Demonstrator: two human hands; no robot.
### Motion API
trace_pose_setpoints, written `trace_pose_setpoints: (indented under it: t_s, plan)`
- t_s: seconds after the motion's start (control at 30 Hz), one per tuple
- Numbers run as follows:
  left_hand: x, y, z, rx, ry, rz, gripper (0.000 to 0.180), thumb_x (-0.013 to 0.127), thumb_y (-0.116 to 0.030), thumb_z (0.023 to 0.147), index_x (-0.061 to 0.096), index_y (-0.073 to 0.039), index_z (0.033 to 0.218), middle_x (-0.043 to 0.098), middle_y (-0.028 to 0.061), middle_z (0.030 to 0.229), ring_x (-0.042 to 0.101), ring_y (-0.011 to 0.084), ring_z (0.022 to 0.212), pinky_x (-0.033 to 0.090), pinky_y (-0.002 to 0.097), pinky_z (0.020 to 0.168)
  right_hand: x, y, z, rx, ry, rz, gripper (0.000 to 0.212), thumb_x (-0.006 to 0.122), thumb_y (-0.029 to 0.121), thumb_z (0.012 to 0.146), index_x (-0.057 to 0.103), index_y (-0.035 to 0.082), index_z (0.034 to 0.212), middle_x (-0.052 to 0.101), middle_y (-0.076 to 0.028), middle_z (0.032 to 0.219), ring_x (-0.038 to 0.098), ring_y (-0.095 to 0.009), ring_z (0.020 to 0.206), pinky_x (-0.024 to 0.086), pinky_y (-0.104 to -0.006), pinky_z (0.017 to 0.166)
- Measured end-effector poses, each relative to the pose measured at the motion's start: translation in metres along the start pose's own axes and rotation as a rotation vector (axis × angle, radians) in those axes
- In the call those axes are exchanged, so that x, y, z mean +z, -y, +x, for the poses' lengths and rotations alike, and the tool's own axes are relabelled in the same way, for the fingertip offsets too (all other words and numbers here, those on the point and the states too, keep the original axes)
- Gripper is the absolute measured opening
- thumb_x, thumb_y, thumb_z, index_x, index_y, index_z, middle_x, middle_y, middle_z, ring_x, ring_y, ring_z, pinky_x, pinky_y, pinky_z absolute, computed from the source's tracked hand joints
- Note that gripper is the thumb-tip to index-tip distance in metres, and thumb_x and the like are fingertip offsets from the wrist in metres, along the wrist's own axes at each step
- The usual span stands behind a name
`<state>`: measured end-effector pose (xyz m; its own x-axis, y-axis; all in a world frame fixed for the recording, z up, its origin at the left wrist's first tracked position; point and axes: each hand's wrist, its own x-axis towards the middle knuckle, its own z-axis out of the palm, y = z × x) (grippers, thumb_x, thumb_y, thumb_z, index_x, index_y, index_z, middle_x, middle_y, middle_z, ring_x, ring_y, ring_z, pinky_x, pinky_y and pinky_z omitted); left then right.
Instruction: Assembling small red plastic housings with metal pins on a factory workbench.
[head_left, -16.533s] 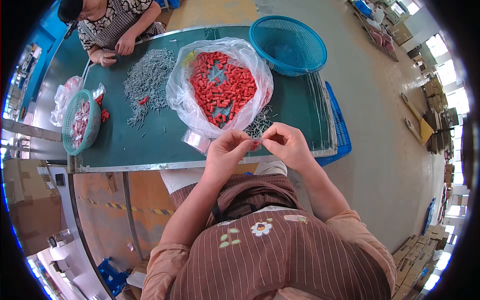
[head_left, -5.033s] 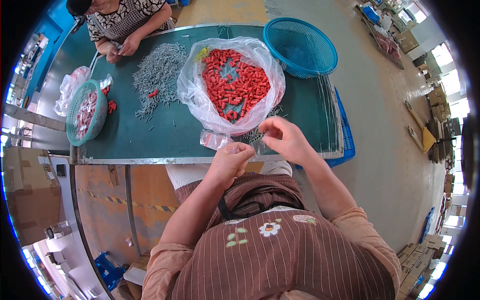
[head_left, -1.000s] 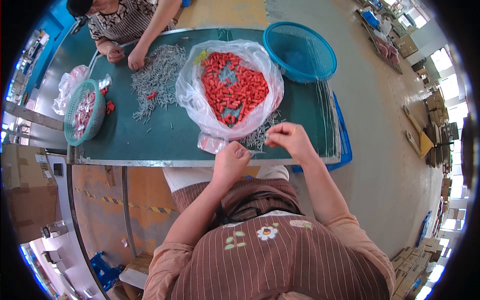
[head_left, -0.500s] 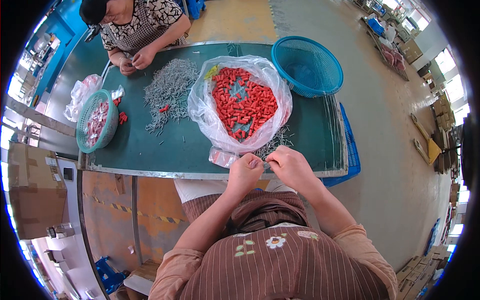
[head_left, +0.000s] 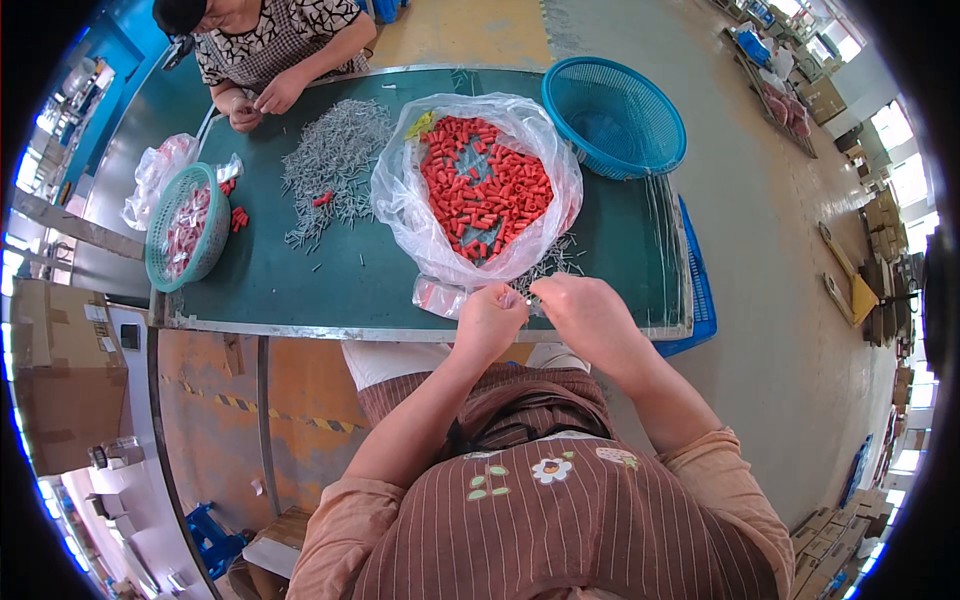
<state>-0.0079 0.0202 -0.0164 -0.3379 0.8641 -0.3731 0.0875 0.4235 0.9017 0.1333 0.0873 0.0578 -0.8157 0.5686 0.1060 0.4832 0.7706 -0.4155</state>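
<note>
My left hand is closed at the table's near edge, with a bit of clear plastic, apparently a small bag, showing at its fingertips. Beside it, my right hand is pinched with its fingertips close to the left ones; what it grips is too small to make out. Just beyond both hands sits a large clear plastic bag, its mouth spread wide around many red plastic sleeves. Small filled packets lie left of my left hand. Loose grey metal pins are scattered beyond my right hand.
A big pile of grey pins covers the table's middle left. A pale green basket holds packets with red pieces. A blue basket stands at the far right corner. Across the table a co-worker handles something small.
The view has shifted slightly, so the table sits higher in the picture. My hands stay together at the near edge, with the right hand's fingers turned a little over.
</note>
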Motion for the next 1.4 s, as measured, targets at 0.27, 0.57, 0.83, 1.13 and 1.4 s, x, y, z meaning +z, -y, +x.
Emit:
trace_pose_setpoints:
  t_s: [0.27, 0.57, 0.83, 1.13, 1.4]
  plan:
    - [0.002, -0.005, -0.001, 0.096, -0.029, 0.061, 0.017, 0.065, -0.017, 0.078, 0.064, 0.0, 0.08, 0.063, 0.0102, 0.067, 0.057, 0.016, 0.059, 0.048, 0.0318, 0.057, 0.003, 0.002, 0.003, -0.022, -0.17, 0.156, 0.01, 0.056, 0.008, 0.081, 0.062, 0.005, 0.088, 0.062, -0.015, 0.078, 0.062, -0.034, 0.073, 0.048, -0.0429, 0.063]
    - [0.001, -0.01, 0.003, 0.048, -0.006, 0.098, 0.016, 0.065, -0.016, 0.077, 0.065, -0.001, 0.08, 0.064, 0.0047, 0.068, 0.057, 0.0097, 0.061, 0.046, 0.0265, 0.058, 0.004, -0.005, 0.003, -0.048, -0.125, 0.113, 0.013, 0.06, 0.006, 0.079, 0.065, 0.003, 0.091, 0.064, -0.012, 0.081, 0.061, -0.03, 0.08, 0.049, -0.0398, 0.07]
    - [-0.006, -0.017, 0.008, -0.02, 0.046, -0.018, 0.014, 0.066, -0.016, 0.077, 0.064, -0.003, 0.08, 0.064, 0.0021, 0.068, 0.053, 0.007, 0.055, 0.042, 0.0238, 0.051, 0.003, -0.03, -0.003, 0.147, -0.153, 0.278, 0.021, 0.058, 0.006, 0.079, 0.064, 0.0, 0.1, 0.066, -0.016, 0.089, 0.062, -0.033, 0.088, 0.049, -0.0395, 0.078]
    - [-0.051, -0.023, 0.0, -0.31, 0.247, -0.634, 0.014, 0.064, -0.012, 0.083, 0.056, -0.007, 0.072, 0.041, -0.0064, 0.055, 0.029, 0.0037, 0.044, 0.023, 0.0226, 0.04, 0.014, -0.042, 0.001, 0.464, 0.147, 0.989, 0.014, 0.061, 0.003, 0.082, 0.065, -0.004, 0.094, 0.068, -0.008, 0.085, 0.064, -0.012, 0.078, 0.05, -0.0257, 0.072]
    - [-0.087, -0.017, -0.032, -0.253, 0.099, -0.648, 0.008, 0.061, -0.006, 0.084, 0.056, -0.003, 0.079, 0.051, -0.0004, 0.066, 0.033, 0.0029, 0.044, 0.023, 0.0209, 0.039, -0.112, 0.107, 0.004, -0.866, -0.105, 0.591, 0.034, 0.059, 0.012, 0.075, 0.06, 0.004, 0.107, 0.06, -0.007, 0.096, 0.058, -0.029, 0.084, 0.047, -0.0368, 0.077]
